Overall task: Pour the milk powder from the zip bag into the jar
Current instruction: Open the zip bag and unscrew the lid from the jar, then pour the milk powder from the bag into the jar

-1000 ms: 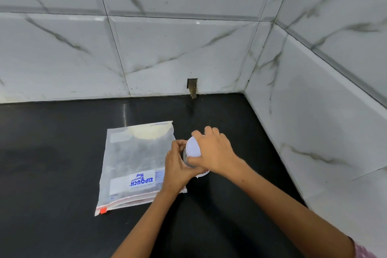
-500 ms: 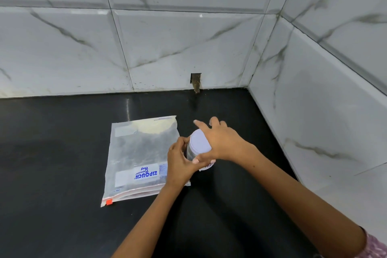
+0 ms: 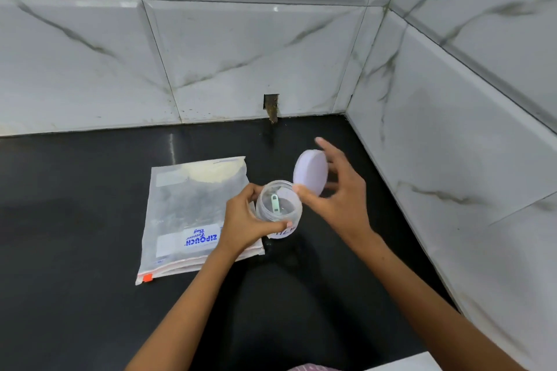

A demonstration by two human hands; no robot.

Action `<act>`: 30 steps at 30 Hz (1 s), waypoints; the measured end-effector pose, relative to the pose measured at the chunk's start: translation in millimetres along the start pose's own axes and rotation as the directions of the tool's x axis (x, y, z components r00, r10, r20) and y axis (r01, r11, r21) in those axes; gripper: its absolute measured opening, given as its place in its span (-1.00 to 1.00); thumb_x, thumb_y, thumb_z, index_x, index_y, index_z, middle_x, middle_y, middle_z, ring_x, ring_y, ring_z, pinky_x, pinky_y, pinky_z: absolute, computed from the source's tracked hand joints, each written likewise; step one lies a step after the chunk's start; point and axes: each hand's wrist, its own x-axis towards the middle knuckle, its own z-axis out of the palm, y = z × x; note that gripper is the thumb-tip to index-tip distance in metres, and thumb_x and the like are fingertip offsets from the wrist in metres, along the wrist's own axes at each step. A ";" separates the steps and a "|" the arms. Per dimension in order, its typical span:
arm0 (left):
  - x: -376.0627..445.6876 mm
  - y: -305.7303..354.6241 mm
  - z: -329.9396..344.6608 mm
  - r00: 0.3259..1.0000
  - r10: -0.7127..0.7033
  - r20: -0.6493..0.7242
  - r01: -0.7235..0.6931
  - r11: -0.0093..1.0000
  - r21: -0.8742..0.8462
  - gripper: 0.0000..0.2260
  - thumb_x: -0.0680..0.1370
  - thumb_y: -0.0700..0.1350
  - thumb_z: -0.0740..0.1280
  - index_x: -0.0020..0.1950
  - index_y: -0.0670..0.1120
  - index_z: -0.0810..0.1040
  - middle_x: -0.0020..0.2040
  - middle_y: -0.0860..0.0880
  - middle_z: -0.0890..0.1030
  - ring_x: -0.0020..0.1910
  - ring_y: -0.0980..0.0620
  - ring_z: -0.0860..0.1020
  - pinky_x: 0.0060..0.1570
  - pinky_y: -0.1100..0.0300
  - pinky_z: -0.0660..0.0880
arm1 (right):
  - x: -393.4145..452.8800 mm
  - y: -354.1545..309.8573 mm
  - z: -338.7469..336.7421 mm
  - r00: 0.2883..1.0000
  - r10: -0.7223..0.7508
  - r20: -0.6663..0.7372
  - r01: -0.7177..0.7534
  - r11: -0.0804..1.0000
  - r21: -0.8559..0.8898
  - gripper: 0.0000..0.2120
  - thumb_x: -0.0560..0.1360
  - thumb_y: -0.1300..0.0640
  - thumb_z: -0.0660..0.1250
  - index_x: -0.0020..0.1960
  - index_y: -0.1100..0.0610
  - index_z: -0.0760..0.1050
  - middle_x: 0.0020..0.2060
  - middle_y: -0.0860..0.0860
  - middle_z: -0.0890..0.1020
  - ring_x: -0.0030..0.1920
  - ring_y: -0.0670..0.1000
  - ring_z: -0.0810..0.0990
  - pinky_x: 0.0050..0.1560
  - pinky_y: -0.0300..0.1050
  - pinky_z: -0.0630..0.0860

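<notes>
While left hand [image 3: 241,224] grips jar [image 3: 278,208] | right hand [image 3: 337,190] holds lid [image 3: 310,173]

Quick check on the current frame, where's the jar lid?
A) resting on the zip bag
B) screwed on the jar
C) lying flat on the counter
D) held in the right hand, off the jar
D: the right hand holds the lid tilted up beside the open mouth of the jar, which the left hand grips; a small green scoop shows inside the jar.
</notes>
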 end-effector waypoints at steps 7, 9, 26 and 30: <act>-10.6 1.4 -14.2 1.000 -0.014 0.026 0.012 0.995 0.097 -0.48 0.09 0.06 0.62 -0.05 0.04 0.51 -0.15 0.22 0.60 -0.08 0.33 0.54 -0.19 0.56 0.40 | -92.8 48.1 12.9 0.954 0.294 -0.064 -0.287 0.952 0.107 -0.40 0.21 -0.05 0.58 0.14 -0.08 0.35 0.12 -0.12 0.52 0.13 -0.06 0.57 0.10 -0.21 0.54; -11.2 2.0 -19.1 0.999 -0.019 0.042 0.013 0.990 0.138 -0.46 0.09 0.13 0.60 -0.03 0.05 0.51 -0.14 0.23 0.60 -0.07 0.31 0.55 -0.18 0.55 0.40 | -106.5 54.1 18.5 0.942 0.334 -0.021 -0.332 0.940 0.080 -0.37 0.18 -0.05 0.59 0.12 -0.11 0.32 0.13 -0.16 0.51 0.15 -0.09 0.54 0.09 -0.24 0.52; -54.5 -21.9 -117.7 0.934 -0.145 0.326 -0.161 0.644 0.748 -0.64 0.30 0.02 0.54 0.08 0.06 0.65 0.11 0.05 0.58 0.10 0.02 0.48 0.05 0.25 0.20 | -67.1 26.5 66.3 0.959 0.257 0.120 -0.276 0.944 0.180 0.08 0.12 -0.01 0.64 0.46 0.03 0.09 0.38 0.01 0.38 0.36 -0.12 0.39 0.35 -0.26 0.35; -60.4 -15.1 -122.7 0.946 -0.111 0.305 -0.169 0.633 0.755 -0.88 0.43 -0.18 0.38 -0.06 -0.04 0.59 -0.02 0.00 0.63 0.03 -0.05 0.53 -0.07 0.19 0.33 | -59.0 23.8 71.8 0.964 0.248 0.092 -0.262 0.943 0.205 0.02 0.14 0.08 0.65 0.44 0.04 0.15 0.30 0.00 0.49 0.28 -0.15 0.47 0.27 -0.30 0.43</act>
